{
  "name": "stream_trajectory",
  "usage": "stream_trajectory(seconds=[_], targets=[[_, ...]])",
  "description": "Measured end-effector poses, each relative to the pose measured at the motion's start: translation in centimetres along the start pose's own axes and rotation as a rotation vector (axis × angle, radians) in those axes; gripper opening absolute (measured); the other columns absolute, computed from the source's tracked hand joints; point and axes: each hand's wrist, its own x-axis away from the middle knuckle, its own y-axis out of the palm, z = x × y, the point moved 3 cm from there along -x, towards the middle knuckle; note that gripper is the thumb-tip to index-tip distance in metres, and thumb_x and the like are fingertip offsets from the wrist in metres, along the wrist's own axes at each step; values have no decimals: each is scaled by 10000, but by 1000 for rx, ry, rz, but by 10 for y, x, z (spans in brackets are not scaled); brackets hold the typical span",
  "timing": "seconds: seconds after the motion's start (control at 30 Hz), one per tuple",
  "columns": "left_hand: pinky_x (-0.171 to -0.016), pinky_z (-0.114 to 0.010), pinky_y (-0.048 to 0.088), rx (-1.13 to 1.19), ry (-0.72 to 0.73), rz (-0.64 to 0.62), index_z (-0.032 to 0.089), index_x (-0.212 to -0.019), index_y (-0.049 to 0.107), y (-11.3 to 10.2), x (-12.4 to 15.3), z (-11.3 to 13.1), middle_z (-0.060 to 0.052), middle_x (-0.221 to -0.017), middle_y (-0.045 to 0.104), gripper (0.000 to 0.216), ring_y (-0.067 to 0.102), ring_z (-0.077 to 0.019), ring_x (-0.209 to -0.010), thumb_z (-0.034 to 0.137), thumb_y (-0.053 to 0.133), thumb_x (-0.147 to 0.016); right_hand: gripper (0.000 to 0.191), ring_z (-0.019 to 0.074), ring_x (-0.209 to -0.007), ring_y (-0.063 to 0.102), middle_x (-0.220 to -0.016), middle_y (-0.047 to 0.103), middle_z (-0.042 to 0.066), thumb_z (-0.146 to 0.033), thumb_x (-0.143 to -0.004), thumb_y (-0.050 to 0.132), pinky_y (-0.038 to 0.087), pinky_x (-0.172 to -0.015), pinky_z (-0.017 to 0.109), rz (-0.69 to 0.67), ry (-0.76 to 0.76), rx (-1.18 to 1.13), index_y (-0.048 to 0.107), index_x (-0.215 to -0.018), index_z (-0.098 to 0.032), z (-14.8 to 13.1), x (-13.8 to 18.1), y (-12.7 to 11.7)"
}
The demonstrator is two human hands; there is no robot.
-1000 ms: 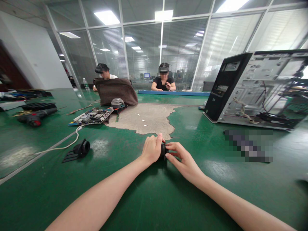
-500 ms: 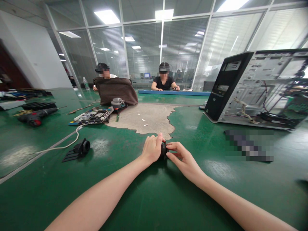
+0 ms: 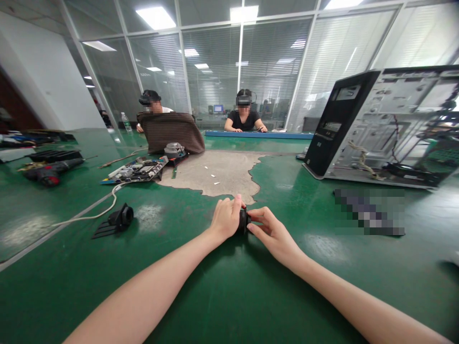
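Observation:
A small round black part [image 3: 244, 221] is held just above the green table, between both hands. My left hand [image 3: 226, 217] is closed around its left side, thumb up on top, and hides much of it. From the right, my right hand [image 3: 270, 231] pinches the part's edge between thumb and fingertips. Its exact kind cannot be made out. On the table to the left lies another black piece [image 3: 121, 218], with a round collar and flat slats.
An open computer case [image 3: 358, 129] stands at the right, a pixelated dark strip [image 3: 369, 212] before it. Left are a circuit board [image 3: 138, 170], a white cable [image 3: 84, 218] and a power drill [image 3: 52, 172]. Behind a brown cloth-covered object [image 3: 172, 131], two people sit across the table.
Both hands keep their hold on the black part, with barely any shift of the fingers. The whole view has moved slightly, so things appear a little higher.

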Motion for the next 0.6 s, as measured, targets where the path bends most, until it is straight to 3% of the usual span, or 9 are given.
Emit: stream_trajectory(seconds=[0.23,0.43,0.6], targets=[[-738,-294,385,21,11,1,195,-730,617,2,-1,-1,-19,-747,651,606,575,-159,-751,369,65,-912,279,164,-996,538,-1073,502,44,-206,-788,517,476,-878,353,-74,-15,-15,449,-1058,-234,-1,3,0],[-726,-291,389,48,15,-1,196,-720,615,3,-1,-2,-13,-731,653,599,581,-155,-728,375,77,-912,158,160,-934,572,-994,535,29,-236,-801,507,499,-832,329,-34,-5,-38,488,-958,-223,0,1,-1],[-700,-284,399,59,12,-1,190,-716,611,4,-1,-3,-18,-695,641,605,579,-154,-702,385,72,-910,258,162,-935,570,-1054,516,54,-216,-807,494,508,-807,342,-33,48,-40,435,-1057,-217,3,-1,0]])
